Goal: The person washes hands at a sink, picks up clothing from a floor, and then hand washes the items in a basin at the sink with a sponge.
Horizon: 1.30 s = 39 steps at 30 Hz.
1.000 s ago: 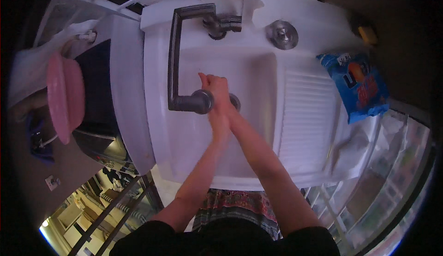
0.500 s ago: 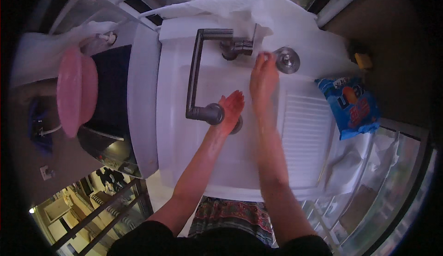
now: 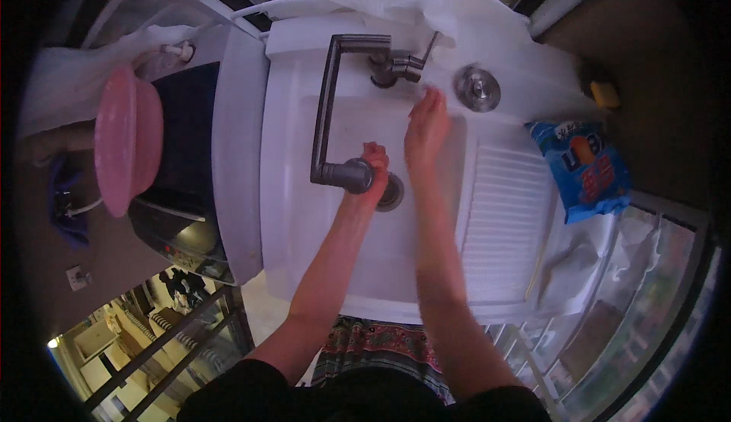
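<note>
The person's two bare hands were over a white sink (image 3: 304, 239), both forearms reaching in from the lower edge. The left hand (image 3: 378, 167) was beside the round head at the end of the grey tap (image 3: 326, 110), partly hidden by it, with the drain (image 3: 392, 194) just to its right. Its fingers looked bent and bunched, but how wide or narrow that grip was could not be told. The right hand (image 3: 426, 129) was farther up, over the right part of the basin area, its fingertips near the tap's handle (image 3: 408, 66). Those fingers lay close together, a narrow grip, slightly blurred; whether they touched the handle or held anything could not be told.

The tap stood at the back of the sink, its squared spout bending left and then toward the person. A round metal stopper (image 3: 477, 89) sat on the back ledge, right of the handle. A ribbed washboard (image 3: 506, 220) filled the sink's right side, and a blue packet (image 3: 582, 167) lay beyond it. At the left, a pink tub (image 3: 141, 136) leaned on a dark-topped machine (image 3: 190, 110).
</note>
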Available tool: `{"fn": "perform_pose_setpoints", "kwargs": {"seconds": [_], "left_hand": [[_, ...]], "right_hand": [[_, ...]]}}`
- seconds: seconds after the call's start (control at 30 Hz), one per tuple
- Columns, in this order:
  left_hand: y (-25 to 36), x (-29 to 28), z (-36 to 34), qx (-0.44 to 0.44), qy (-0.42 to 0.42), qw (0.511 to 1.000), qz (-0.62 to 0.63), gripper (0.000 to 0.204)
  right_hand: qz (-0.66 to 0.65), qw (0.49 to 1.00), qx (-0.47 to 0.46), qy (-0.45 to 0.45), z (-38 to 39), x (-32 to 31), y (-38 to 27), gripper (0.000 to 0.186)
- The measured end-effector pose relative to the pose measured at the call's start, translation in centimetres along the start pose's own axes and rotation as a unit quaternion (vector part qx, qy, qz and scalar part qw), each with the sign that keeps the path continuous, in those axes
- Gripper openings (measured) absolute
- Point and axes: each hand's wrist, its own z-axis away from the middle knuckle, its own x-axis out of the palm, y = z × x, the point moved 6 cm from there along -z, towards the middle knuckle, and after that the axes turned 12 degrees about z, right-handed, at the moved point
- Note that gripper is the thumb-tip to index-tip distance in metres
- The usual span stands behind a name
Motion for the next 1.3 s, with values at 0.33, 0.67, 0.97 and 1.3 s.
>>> {"fn": "perform_pose_setpoints", "kwargs": {"seconds": [0.33,0.67,0.97,1.3], "left_hand": [[2.1,2.2,-2.1,0.328,0.177,0.505,-0.779,0.03],[-1.6,0.5,4.6,0.37,0.113,0.699,-0.601,0.036],[1.4,-6.2,2.9,0.2,0.213,0.795,-0.532,0.045],[-0.3,-3.8,-1.3,0.121,0.143,0.842,-0.507,0.05]], "right_hand": [[-0.439,0.816,0.303,-0.223,13.3,8.6,9.5,0.051],[-0.01,0.932,0.114,-0.344,8.6,11.3,6.7,0.023],[-0.26,0.879,0.299,-0.265,6.6,12.5,9.8,0.018],[0.175,0.963,-0.148,-0.139,10.2,5.4,7.0,0.072]]}}
